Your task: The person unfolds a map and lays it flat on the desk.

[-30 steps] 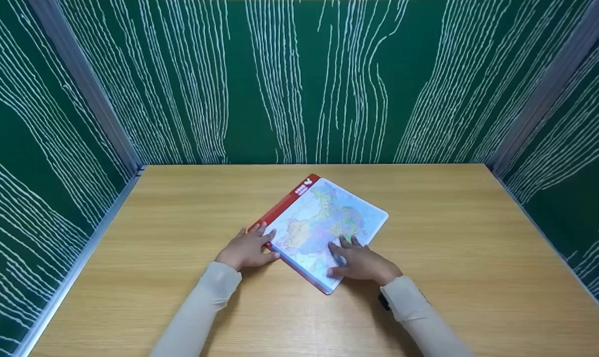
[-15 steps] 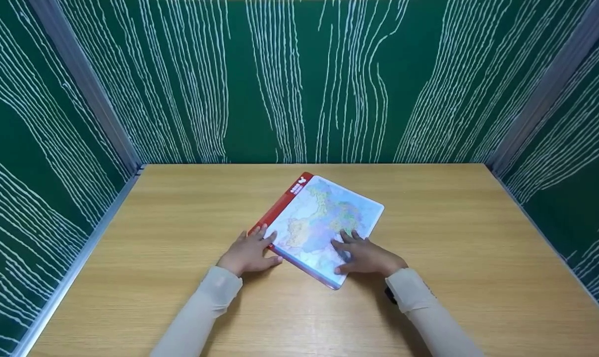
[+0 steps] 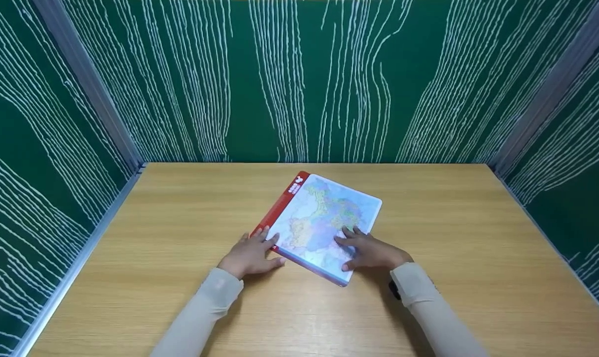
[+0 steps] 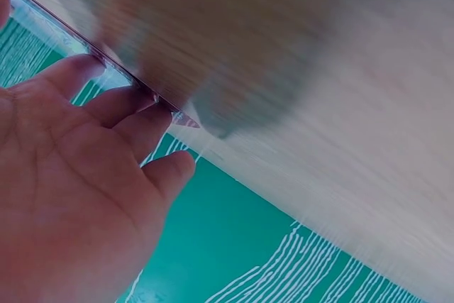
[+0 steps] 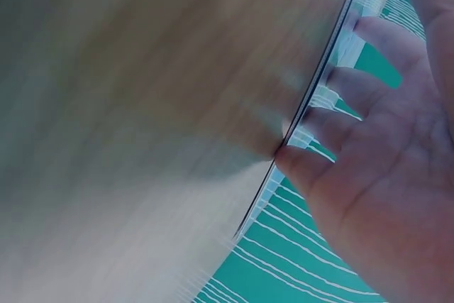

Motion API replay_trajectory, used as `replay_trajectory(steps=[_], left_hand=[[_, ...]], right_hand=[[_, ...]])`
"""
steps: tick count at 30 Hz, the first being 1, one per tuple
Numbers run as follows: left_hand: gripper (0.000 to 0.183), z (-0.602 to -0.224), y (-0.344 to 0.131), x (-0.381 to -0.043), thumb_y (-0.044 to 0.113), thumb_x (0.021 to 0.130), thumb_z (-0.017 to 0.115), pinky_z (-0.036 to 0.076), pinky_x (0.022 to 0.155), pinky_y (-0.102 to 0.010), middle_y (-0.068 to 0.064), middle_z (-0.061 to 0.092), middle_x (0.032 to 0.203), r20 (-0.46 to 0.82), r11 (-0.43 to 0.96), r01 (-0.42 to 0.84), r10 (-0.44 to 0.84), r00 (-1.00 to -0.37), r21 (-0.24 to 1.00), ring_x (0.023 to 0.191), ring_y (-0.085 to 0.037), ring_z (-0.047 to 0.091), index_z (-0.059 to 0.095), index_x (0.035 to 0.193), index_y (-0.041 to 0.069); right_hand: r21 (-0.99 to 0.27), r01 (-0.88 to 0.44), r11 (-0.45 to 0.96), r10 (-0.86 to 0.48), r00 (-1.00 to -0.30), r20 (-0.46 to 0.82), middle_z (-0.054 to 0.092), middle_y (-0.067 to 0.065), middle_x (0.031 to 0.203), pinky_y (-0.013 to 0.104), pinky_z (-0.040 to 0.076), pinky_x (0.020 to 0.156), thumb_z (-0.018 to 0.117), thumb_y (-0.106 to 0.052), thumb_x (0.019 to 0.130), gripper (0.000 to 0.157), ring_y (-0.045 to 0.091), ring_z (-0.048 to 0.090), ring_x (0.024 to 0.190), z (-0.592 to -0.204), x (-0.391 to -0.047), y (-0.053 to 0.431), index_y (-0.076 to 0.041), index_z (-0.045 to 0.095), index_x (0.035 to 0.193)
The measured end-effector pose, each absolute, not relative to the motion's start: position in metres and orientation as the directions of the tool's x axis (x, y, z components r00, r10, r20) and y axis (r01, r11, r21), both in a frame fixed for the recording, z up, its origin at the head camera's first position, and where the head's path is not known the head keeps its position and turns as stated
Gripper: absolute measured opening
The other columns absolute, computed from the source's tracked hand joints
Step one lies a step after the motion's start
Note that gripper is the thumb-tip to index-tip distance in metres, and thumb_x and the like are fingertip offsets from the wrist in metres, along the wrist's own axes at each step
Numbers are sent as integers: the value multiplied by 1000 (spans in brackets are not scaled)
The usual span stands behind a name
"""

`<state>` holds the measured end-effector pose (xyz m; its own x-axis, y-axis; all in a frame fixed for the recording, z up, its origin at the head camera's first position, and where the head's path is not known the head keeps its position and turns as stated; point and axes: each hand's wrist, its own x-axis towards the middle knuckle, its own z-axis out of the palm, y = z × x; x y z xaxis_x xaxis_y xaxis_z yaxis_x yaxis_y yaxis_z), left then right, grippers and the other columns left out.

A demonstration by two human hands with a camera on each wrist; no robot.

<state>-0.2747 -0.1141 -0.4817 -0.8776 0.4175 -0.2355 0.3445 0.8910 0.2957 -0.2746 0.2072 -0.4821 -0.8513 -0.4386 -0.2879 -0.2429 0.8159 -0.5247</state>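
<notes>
A thin map board (image 3: 319,213) with rounded corners and a red strip down its left side lies turned at an angle on the wooden table. My left hand (image 3: 249,255) rests its fingers on the lower left corner by the red strip, its thumb spread out along the near edge. On the right side, the fingers of my right hand (image 3: 376,252) lie spread over the map's surface near the lower right corner. Both wrist views show the fingertips along the edge of the thin board, seen from low down; left palm (image 4: 64,161) and right palm (image 5: 397,168) face the table.
The wooden table (image 3: 180,208) reaches to a green wall (image 3: 260,99) with white wavy lines at the back. Similar green panels and grey posts (image 3: 86,84) stand at both sides.
The map board has turned a little counterclockwise, its near corner moving right and its far corner left. My right hand has moved slightly right with it; the left hand stays nearly in place.
</notes>
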Motion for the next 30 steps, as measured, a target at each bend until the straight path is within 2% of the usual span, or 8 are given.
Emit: replay_trajectory(steps=[8,10,14,18,21,26,30], left_hand=[[80,-478,-118,-276,58,85,58,9,121,-49,-6,18,161,-274,891,332,418,-866,308,149,-25,16,28,152,25],[80,-477,-120,-277,58,85,59,9,122,-48,-5,19,161,-288,892,325,416,-863,315,149,-25,16,28,152,27],[83,-474,-123,-279,55,84,62,10,122,-47,-3,19,161,-300,886,312,418,-858,342,149,-25,17,23,153,31],[87,-472,-125,-284,52,83,66,15,120,-51,4,14,162,-281,886,286,398,-873,365,149,-26,16,17,153,36],[86,-471,-125,-288,50,84,65,16,119,-53,6,10,163,-257,881,293,401,-879,373,150,-26,14,15,153,36],[81,-471,-123,-297,50,89,59,9,121,-48,5,8,163,-231,871,324,423,-876,368,150,-22,10,15,154,30],[80,-472,-119,-303,55,90,55,7,122,-47,10,6,162,-252,886,299,398,-882,354,151,-20,7,12,154,33]], right_hand=[[-527,-204,825,-396,-874,-282,14,4,162,58,15,117,76,-39,79,77,35,0,149,-481,-273,203,-27,40,146],[-532,-198,823,-390,-878,-276,15,7,162,58,16,117,77,-34,79,77,36,1,149,-480,-272,200,-24,41,146],[-525,-152,837,-338,-899,-278,17,10,161,55,20,116,79,-27,78,78,37,8,148,-476,-267,193,-23,41,146],[-530,-115,840,-287,-924,-253,22,15,159,54,26,115,80,-22,78,79,38,16,147,-471,-261,186,-18,40,147],[-567,-111,816,-280,-935,-220,22,19,158,53,26,115,75,-22,83,76,39,18,146,-470,-255,184,-11,37,148],[-617,-134,775,-299,-939,-171,18,23,158,55,23,116,60,-29,95,66,40,18,145,-472,-245,182,-4,31,149],[-645,-142,751,-310,-938,-154,19,22,158,55,24,115,56,-32,97,65,38,18,146,-474,-237,177,-4,29,150]])
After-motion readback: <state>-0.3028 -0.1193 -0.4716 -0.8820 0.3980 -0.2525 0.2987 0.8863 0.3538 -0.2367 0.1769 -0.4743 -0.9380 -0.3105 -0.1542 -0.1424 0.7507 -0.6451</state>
